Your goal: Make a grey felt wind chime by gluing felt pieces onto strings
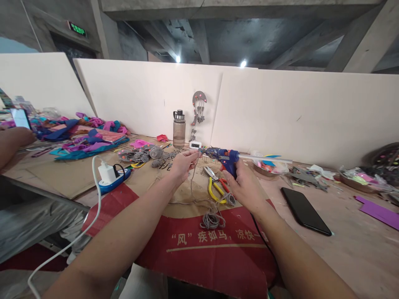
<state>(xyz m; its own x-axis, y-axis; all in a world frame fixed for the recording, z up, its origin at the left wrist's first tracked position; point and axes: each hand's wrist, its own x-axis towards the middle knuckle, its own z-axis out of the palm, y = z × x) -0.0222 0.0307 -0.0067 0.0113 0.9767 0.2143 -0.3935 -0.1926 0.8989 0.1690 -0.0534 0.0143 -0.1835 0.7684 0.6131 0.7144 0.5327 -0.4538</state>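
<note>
My right hand (241,180) is wrapped round the handle of a blue glue gun (230,160), its nozzle pointing left and a long clear glue stick (268,158) sticking out behind. At the nozzle tip, my left hand (184,163) pinches a small grey piece (201,152), partly hidden by the fingers. Grey cord (192,182) hangs from there down to the cardboard. A loose coil of the cord (212,220) lies on the red cardboard (202,257). Yellow-handled pliers (215,191) and a red-handled tool (223,184) rest below the gun.
A bottle (179,128) and a small clock (195,145) stand near the white partition (140,99). At left are a power strip (114,180), cloth scraps (90,137) and another person's hand (15,141). A black phone (305,211) lies right.
</note>
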